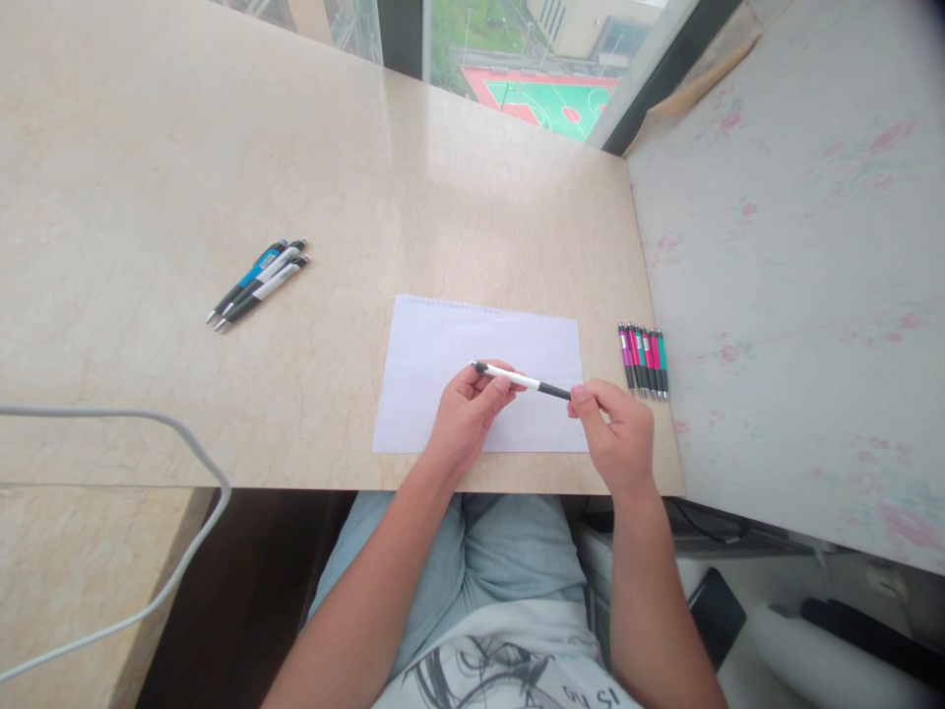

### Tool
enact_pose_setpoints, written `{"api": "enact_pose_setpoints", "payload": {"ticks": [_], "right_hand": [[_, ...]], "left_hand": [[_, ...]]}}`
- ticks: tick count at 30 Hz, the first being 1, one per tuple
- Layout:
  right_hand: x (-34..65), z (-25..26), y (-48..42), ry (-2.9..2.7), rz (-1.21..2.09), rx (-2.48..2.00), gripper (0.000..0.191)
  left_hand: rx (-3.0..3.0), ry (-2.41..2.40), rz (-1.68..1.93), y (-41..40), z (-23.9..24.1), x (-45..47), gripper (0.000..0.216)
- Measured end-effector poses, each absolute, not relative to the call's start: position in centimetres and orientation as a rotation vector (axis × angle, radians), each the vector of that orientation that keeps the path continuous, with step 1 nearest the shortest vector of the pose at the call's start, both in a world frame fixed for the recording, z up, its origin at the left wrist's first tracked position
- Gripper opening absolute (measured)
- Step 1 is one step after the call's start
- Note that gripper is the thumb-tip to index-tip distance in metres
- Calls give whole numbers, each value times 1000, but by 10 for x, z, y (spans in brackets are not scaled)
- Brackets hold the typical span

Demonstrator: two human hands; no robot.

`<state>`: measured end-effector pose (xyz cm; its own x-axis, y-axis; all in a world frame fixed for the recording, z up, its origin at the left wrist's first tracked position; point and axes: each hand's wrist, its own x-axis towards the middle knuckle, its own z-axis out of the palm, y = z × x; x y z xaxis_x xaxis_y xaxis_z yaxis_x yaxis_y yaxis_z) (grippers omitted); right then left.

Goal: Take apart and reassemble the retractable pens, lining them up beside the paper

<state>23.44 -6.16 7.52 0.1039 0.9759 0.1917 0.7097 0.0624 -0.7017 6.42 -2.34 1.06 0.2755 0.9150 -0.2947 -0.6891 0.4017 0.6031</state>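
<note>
Both of my hands hold one black and white pen (526, 380) level above a white sheet of paper (450, 345) near the table's front edge. My left hand (467, 418) pinches the white end of the pen. My right hand (618, 438) pinches the black end with its fingertips. The sheet lies flat on the beige marble table (221, 148) and bears a faint line of writing along its top edge.
Three pens (258, 282), one blue and two white, lie together at the left of the table. A row of several pink and green pens (644, 360) lies at the table's right edge. A grey cable (169, 433) curves across the lower left. A window is behind.
</note>
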Motion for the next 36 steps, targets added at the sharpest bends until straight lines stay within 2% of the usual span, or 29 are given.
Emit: {"api": "enact_pose_setpoints", "payload": {"ticks": [9,13,18,20,24,27,31,34,36], "right_hand": [[232,67,-65,-1623,525,-1752,43],[233,67,-65,-1585,636,-1770,43],[228,67,-66,-1770,1027,-1604,26],[224,63,-65,-1756,1071,-1569,19],[216,54,-61,-1489,958,-1610,32],[211,52,-54,-1513,1008,-1502,39],[206,58,-48,-1454,1218,-1368,29],[208,64,-49,-1239,1149,-1292,16],[204,66,-50,-1151,1088,-1230,15]], "left_hand": [[382,655,1111,-23,16,65,21],[380,669,1108,-23,15,65,22],[366,675,1143,-22,13,65,26],[404,671,1141,-22,12,65,27],[530,685,1105,-23,10,65,23],[604,689,1032,-24,8,64,26],[592,681,1008,-25,12,63,31],[562,663,979,-25,17,60,32],[571,675,951,-26,19,60,30]]}}
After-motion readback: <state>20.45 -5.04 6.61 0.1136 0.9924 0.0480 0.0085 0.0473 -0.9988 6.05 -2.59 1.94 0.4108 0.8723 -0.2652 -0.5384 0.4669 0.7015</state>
